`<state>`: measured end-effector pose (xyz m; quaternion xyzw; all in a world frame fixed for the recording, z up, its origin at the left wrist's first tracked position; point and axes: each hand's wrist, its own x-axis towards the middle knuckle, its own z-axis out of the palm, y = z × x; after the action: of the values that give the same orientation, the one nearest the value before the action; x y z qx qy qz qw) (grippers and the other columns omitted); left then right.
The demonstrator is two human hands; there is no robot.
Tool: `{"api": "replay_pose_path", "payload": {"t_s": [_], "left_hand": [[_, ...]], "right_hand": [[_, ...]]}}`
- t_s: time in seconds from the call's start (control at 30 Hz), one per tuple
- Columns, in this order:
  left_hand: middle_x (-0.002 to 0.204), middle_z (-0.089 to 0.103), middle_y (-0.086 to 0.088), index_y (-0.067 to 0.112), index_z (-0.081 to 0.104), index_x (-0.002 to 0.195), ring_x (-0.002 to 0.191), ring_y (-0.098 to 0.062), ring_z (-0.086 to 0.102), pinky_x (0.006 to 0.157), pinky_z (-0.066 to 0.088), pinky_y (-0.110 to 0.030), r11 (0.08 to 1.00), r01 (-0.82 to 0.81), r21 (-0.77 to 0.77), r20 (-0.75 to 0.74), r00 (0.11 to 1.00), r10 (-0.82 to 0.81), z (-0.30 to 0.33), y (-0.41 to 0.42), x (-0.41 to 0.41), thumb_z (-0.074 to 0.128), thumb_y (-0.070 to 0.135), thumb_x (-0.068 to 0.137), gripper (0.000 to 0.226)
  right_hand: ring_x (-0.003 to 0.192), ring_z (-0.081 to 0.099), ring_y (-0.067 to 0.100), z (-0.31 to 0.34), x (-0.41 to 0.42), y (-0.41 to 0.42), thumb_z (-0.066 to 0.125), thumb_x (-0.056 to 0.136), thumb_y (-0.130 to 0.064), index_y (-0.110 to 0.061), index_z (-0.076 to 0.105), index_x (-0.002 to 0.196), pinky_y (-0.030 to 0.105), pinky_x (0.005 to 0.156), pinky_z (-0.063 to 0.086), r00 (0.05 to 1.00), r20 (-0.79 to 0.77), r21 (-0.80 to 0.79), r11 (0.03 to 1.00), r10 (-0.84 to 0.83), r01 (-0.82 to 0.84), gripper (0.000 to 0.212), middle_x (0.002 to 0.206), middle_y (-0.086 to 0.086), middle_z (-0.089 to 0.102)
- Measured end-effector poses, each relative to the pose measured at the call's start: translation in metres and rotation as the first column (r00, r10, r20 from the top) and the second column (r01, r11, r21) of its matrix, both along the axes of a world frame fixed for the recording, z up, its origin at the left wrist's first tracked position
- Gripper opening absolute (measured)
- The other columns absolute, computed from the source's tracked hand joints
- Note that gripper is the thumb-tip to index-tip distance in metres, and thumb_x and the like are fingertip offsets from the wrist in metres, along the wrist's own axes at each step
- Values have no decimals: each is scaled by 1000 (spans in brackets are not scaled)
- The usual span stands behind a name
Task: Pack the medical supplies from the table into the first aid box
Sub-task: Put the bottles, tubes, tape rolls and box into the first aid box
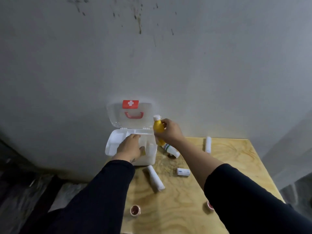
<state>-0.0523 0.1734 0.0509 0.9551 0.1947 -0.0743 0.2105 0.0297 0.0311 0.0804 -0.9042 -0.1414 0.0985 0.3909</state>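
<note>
Bottom of frame: two tape rolls, one at lower centre (135, 210), one partly hidden by the R sleeve (209, 204), on a plywood table (185, 208). Mid-frame: a gauze roll (155, 178) just below the box, a small white tube (183, 172), a white bottle (171, 149) lying beside the box, another gauze roll (208, 144) at right. Left hand (130, 147) lies palm-down, fingers loosely spread, over the open first aid box (114, 142); a bit of yellow under it, can't tell if gripped. Right hand (169, 130) is wrapped around a yellow bottle (158, 127), upright, at the box's R edge. Lid (130, 114) stands open vs. wall. Probably best: move L hand clear, lower bottle into a free compartment w/o snagging the divider.
</note>
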Motion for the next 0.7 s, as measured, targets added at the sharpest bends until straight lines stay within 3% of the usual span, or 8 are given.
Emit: {"api": "replay_pose_path", "payload": {"t_s": [0.17,0.3,0.5,0.7], "left_hand": [[147,44,-3,19,40,143,130,-27,46,110,38,-40,995,79,63,-62,995,-75,-21,38,-2,60,45,91,61],[158,27,-5,17,26,151,144,-25,30,121,21,-44,970,214,117,-100,974,-203,-32,53,1,52,50,94,71],[164,15,-5,11,18,154,150,-22,17,123,15,-43,961,271,51,-133,956,-263,-36,66,4,46,59,93,83],[165,9,-6,7,13,155,152,-21,6,123,10,-40,954,297,52,-130,949,-288,-45,71,4,41,65,92,90]], "right_hand": [[102,62,30,-16,3,40,68,81,-20,-12,54,124,36,79,49,999,-33,6,1000,-12,12,46,115,12,65],[100,62,31,-34,6,60,65,82,-15,-10,52,119,40,80,50,999,-12,-34,999,-35,35,40,111,13,65],[98,61,34,-50,14,77,60,81,-10,-8,50,112,35,72,46,996,76,-170,984,-42,55,32,109,14,64],[101,60,33,-61,18,85,56,81,-3,-9,52,118,31,69,41,996,66,-239,968,-63,77,37,113,13,63]]}}
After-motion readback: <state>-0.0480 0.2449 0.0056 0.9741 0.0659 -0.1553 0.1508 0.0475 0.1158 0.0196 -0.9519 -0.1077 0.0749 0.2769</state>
